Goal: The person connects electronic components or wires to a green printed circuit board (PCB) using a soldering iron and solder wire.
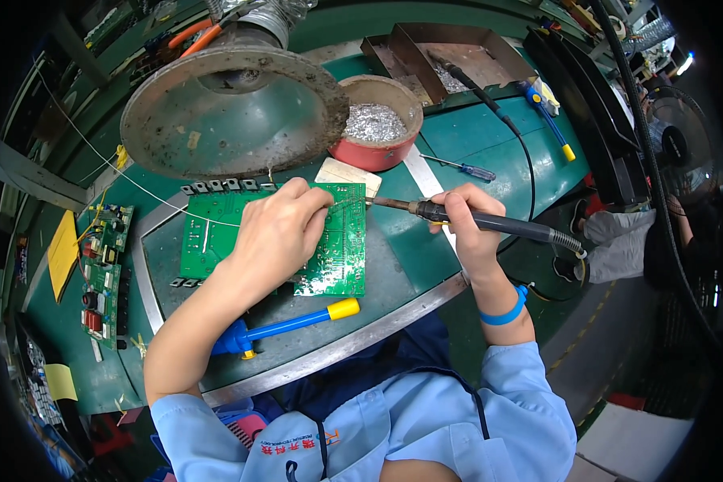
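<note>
Blue band point(504, 309) at its wrist, the right hand point(470, 229) grips a soldering iron point(502, 224), tip at the right edge of the green circuit board point(341, 255) near the tabletop's point(478, 132) front edge; the left hand point(277, 231) pinches what looks like thin wire point(207, 220) over it. Soldering seems under way: shiny, apparently finished joints point(323, 281) dot the board's front right corner, but how many remain cannot be told. A populated board point(100, 279) lies along the tabletop's left edge.

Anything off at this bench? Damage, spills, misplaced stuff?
Mainly the funnel-shaped hood: dark grime blotches its inside. Also, a blue-and-yellow tool lies loose near the bench's front edge, by the left forearm, perhaps easily knocked. No obvious damage on the green circuit board, though the left hand covers part.
</note>
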{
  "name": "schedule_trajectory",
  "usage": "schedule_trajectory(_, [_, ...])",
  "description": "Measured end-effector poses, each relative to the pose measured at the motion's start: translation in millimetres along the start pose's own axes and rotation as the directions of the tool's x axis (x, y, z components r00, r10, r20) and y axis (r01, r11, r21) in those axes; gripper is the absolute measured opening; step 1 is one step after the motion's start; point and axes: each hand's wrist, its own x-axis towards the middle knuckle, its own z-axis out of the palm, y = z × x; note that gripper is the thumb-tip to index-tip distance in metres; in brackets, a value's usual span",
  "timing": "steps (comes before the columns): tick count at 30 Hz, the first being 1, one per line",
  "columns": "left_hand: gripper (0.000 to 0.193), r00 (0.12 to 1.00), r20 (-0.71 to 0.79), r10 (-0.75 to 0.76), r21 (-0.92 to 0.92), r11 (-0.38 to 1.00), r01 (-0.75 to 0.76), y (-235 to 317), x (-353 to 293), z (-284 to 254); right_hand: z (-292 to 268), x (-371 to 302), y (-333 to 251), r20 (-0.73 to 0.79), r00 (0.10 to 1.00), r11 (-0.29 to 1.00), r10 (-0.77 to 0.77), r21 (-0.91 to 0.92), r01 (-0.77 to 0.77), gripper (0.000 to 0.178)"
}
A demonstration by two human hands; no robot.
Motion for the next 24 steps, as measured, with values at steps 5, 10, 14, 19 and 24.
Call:
schedule_trajectory(5, [0.008, 1.000, 0.003, -0.002, -0.012, 1.000, 0.002, 0.0, -0.8, 0.4, 3.0, -0.2, -0.2, 0.017, 1.000, 0.999, -0.002, -0.040, 0.002, 0.016])
schedule_trajectory(10, [0.008, 1.000, -0.002, 0.007, -0.008, 1.000, -0.007, -1.8, -0.5, 3.5, 3.6, -0.8, 4.7, 0.017, 1.000, 1.000, 0.000, -0.017, 0.000, 0.016])
schedule_trajectory(14, [0.008, 1.000, -0.002, 0.009, -0.002, 1.000, -0.009, -3.1, -0.1, 4.6, 4.2, -0.2, 4.4, 0.016, 1.000, 1.000, 0.000, -0.023, 0.000, 0.017])
schedule_trajectory(19, [0.007, 0.999, -0.032, 0.006, -0.022, 1.000, -0.006, -3.3, 0.5, 5.1, 3.5, 0.5, 3.1, 0.013, 1.000, 0.999, -0.008, -0.048, 0.009, 0.016])
schedule_trajectory(24, [0.007, 0.999, -0.050, -0.001, -0.018, 1.000, 0.000, -4.1, 0.7, 4.5, 2.9, 3.4, 3.6, -0.021, 0.999, 0.997, -0.032, -0.067, 0.030, 0.016])
